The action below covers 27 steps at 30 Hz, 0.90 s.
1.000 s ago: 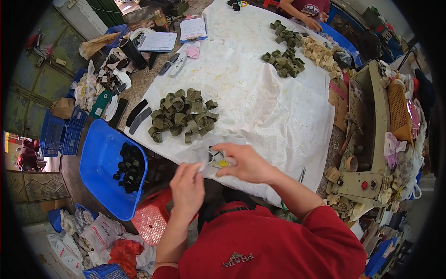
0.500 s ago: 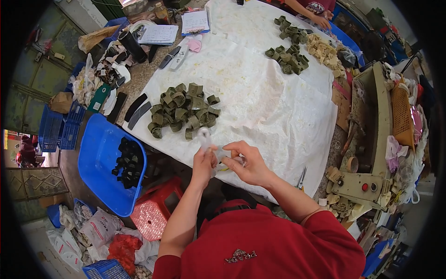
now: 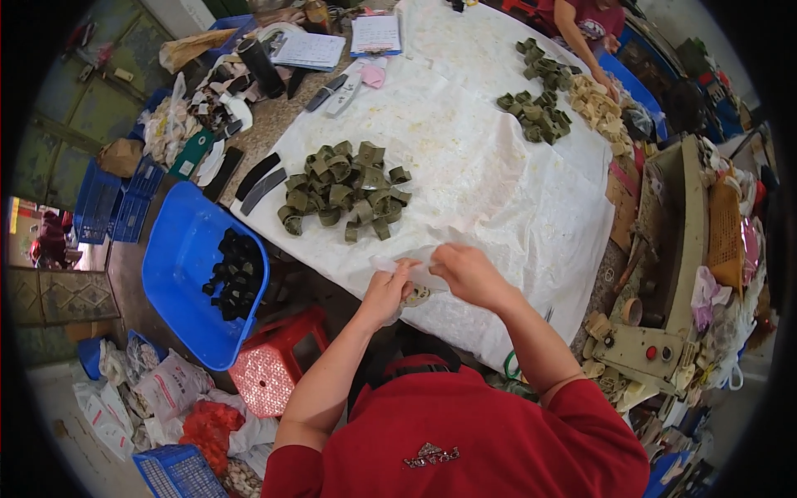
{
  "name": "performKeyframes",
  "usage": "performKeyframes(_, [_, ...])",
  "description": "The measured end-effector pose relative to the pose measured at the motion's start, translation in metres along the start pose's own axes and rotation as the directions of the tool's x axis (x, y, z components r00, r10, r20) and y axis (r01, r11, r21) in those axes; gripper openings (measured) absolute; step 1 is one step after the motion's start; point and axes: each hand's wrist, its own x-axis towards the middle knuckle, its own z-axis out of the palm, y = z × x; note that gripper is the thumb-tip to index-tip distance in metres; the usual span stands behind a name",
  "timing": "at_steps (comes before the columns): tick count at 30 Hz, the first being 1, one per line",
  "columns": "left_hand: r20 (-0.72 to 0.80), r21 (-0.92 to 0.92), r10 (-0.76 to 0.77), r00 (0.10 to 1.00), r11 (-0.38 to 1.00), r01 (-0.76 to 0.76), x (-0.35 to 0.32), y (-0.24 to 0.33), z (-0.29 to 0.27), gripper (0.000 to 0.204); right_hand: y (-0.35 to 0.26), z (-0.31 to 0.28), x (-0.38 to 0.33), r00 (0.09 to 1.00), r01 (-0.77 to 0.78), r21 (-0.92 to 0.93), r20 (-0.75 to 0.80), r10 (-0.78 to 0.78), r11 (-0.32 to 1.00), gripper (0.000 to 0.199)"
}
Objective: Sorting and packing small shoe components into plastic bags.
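A thin clear plastic bag (image 3: 422,275) is stretched between my two hands above the near edge of the white-covered table (image 3: 498,199). My left hand (image 3: 388,294) is closed round one side of it. With its fingers pinched together, my right hand (image 3: 470,273) grips the other side. Just beyond my left hand lies a pile of olive-green curled strap-like pieces (image 3: 344,189). What the bag contains, if anything, I cannot make out. By my right forearm a green-handled pair of scissors (image 3: 510,365) shows in part at the table edge.
Left of the table, a blue tub (image 3: 170,278) holds black pieces (image 3: 237,278), beside a red stool (image 3: 264,378). More olive pieces (image 3: 535,116) and beige pieces (image 3: 598,112) lie at the far right, near a co-worker's hand (image 3: 608,84). A metal machine (image 3: 643,340) stands at right.
My hands have drawn the bag out wider, my right fingers going from spread to pinched. The whole view has shifted slightly. The co-worker's hand has come down to the beige pieces.
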Motion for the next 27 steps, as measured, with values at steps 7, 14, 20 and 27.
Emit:
performKeyframes(7, [0.059,0.499,0.352,0.934,0.8,-0.333,-0.001,0.007,-0.007,0.014,-0.009,0.022,-0.006,0.995,-0.097,0.583,0.085,0.058,0.807,0.018])
performKeyframes(14, [-0.189,0.689,0.632,0.752,0.631,-0.357,0.005,-0.009,0.021,0.014,0.025,0.063,-0.003,0.937,-0.301,0.523,0.315,0.147,0.797,0.05])
performKeyframes(20, [-0.467,0.466,0.653,0.596,0.755,-0.461,0.022,-0.029,0.033,0.018,0.018,0.069,0.002,0.804,-0.563,0.811,0.492,0.334,0.16,0.04])
performKeyframes(27, [-0.108,0.78,0.872,0.478,0.372,-0.503,0.008,-0.018,0.034,0.024,0.026,0.074,0.003,0.805,-0.362,0.898,0.437,0.401,-0.25,0.014])
